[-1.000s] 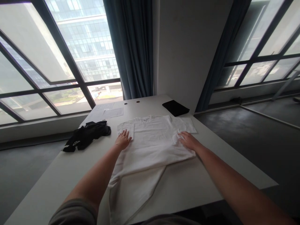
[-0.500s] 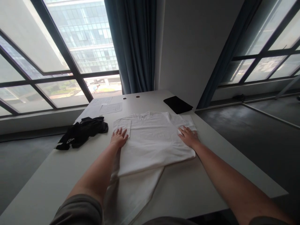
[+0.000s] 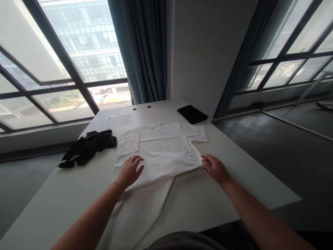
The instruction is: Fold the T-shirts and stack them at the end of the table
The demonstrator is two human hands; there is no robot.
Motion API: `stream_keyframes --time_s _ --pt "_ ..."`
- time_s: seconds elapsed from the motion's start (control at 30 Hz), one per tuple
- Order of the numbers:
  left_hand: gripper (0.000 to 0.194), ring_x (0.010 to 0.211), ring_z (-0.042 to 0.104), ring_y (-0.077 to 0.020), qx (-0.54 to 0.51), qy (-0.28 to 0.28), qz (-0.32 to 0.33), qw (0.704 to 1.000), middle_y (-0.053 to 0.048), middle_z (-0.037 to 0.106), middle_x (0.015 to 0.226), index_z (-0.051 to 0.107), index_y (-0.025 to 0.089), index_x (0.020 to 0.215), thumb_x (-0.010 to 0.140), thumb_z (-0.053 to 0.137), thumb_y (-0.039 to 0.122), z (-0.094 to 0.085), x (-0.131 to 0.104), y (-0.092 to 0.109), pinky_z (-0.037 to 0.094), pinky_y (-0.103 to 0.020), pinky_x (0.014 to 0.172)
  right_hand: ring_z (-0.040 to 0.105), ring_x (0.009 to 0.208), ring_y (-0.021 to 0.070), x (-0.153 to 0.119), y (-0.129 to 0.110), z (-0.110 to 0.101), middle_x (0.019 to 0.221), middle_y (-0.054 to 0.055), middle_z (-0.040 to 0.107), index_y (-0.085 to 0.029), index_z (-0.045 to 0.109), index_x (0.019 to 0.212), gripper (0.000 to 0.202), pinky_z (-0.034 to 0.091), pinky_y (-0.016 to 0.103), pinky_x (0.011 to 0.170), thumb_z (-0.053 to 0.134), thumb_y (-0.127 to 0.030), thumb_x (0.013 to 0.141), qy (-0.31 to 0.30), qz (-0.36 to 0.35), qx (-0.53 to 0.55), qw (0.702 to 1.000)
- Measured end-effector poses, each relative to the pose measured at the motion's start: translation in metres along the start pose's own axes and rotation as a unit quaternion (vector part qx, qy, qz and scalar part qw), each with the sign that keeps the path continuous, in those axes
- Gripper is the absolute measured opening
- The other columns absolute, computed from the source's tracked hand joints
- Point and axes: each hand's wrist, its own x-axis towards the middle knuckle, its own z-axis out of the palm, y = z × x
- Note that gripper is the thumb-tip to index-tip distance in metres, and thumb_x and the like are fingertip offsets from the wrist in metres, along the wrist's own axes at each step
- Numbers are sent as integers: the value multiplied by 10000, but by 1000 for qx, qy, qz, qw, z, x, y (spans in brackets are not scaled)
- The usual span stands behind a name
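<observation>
Has white shirt (image 3: 161,147) on table (image 3: 215,205), under loosely spread fingers of left hand (image 3: 130,171) at shirt's left side, beside narrowed fingers of right hand (image 3: 217,170) at shirt's right edge; cannot tell if pinched.

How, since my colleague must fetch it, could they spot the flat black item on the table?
Find the white table by the pillar between the blue curtains. Near its far right corner, beyond the white shirt, lies the flat black item. Unlike the crumpled black cloth at the left edge, it looks smooth, with straight edges.
</observation>
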Motion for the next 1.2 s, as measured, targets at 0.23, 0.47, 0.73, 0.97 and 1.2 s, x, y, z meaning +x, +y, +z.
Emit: stream_keyframes --time_s 0.23,0.47,0.73,0.97,1.2 --pt "371 1083 621 -323 -93 -132 84 983 -124 673 1158 670 254 1134 866 703 508 6 -82 118 488 -459 953 649 1232 273 -23 -26 -8 1343 99 666 -276 533 1393 547 520 436 1063 660 -415 878 -117 21 259 959" --pt "168 1085 637 -280 -62 -133 52 988 -141 670 1173 673 216 945 857 553 137 20 -61 122 497 -423 986 715 963 210 -5 -36 2 1278 67 654 -289 567 1267 492 597 390 883 714 -434 821 -77 103 380 916" --pt "326 1090 644 -204 -366 -245 91 893 -51 638 1414 685 242 1231 943 569 342 -48 -67 90 516 -317 955 664 807 172 37 -38 -25 1039 40 665 -258 617 1088 484 557 246 621 650 -141 619 -58 242 446 860" --pt "370 1035 687 -204 -280 -331 67 899 -29 757 1154 708 271 1248 1023 496 475 -49 -70 76 514 -325 946 654 959 245 45 -30 -47 1081 93 710 -197 735 995 380 527 346 881 628 -91 646 -153 136 23 979" --pt "479 1512 365 -313 -35 -117 56 991 -78 411 1642 556 314 1467 1000 554 418 19 -85 72 295 -551 1227 479 1403 311 -20 -76 1 1492 151 562 -202 658 1394 485 347 466 1195 556 -344 941 -234 -129 -154 951"
